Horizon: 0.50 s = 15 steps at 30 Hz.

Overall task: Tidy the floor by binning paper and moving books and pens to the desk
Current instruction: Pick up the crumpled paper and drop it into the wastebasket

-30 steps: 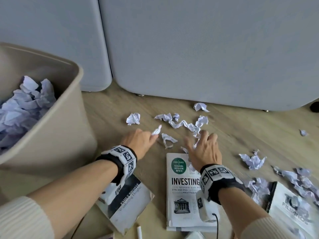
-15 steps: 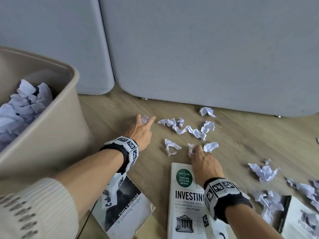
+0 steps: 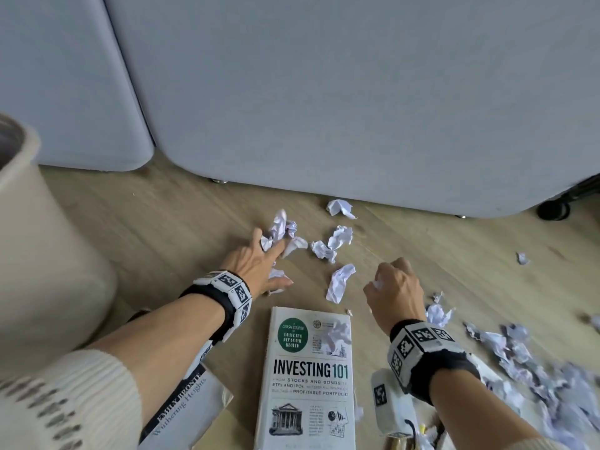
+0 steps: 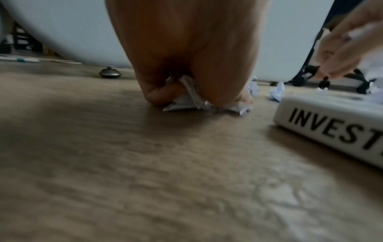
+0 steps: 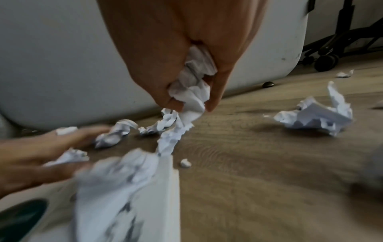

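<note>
My left hand lies low on the wooden floor among crumpled paper scraps. In the left wrist view its thumb and fingers curl round a white paper scrap pressed to the floor. My right hand hovers above the floor as a fist gripping crumpled paper, with a strip hanging below it. The white book "Investing 101" lies between my forearms with a scrap on its cover. A dark "Wuthering Heights" book sits under my left forearm.
The beige bin stands at the left. A grey upholstered panel closes off the back. Loose scraps lie ahead and a larger heap at the right. A chair castor is at the far right. A pen lies by the panel.
My left hand slid right into the scrap cluster. My right hand closed on paper, lifted and drew back to the right. The view shifted right, so the bin now sits at the left edge.
</note>
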Each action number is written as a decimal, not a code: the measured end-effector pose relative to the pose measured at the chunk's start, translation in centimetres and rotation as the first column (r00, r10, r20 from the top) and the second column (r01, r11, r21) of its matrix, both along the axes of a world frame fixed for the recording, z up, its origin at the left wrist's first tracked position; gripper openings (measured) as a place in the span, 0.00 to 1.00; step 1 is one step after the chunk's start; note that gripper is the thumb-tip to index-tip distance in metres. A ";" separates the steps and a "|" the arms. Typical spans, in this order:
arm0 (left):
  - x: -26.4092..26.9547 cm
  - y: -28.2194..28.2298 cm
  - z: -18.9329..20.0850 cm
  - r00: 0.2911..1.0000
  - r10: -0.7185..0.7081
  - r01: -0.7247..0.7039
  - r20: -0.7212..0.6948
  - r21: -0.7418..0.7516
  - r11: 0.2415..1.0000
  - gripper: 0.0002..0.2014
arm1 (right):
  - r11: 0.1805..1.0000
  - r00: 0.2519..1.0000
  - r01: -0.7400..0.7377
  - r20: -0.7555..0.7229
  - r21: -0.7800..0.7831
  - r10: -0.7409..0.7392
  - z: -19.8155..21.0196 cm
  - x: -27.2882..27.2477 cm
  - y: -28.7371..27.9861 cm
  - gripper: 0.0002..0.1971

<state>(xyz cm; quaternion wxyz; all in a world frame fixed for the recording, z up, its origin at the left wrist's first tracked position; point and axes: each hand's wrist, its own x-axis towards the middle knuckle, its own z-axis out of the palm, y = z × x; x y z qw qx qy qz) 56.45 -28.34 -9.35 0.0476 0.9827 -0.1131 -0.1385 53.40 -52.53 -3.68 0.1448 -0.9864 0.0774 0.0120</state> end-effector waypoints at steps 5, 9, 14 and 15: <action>0.6 -0.8 -0.3 0.998 0.028 -0.031 0.049 0.057 0.998 0.22 | 0.998 0.999 0.001 0.035 0.063 -0.003 0.3 2.7 0.8 0.15; 0.5 -1.4 -1.3 0.980 0.126 -0.123 0.151 -0.029 0.992 0.16 | 0.989 0.989 -0.145 0.031 0.033 0.144 -1.3 5.1 2.6 0.35; 0.6 -1.2 -1.9 0.967 0.159 -0.149 0.197 -0.064 0.987 0.13 | 0.981 0.980 -0.190 -0.072 -0.035 0.188 -2.9 8.0 4.9 0.42; 0.7 -1.2 -1.8 0.965 0.167 -0.156 0.200 -0.071 0.985 0.13 | 0.978 0.974 -0.207 -0.099 -0.033 0.203 -3.3 8.5 5.1 0.40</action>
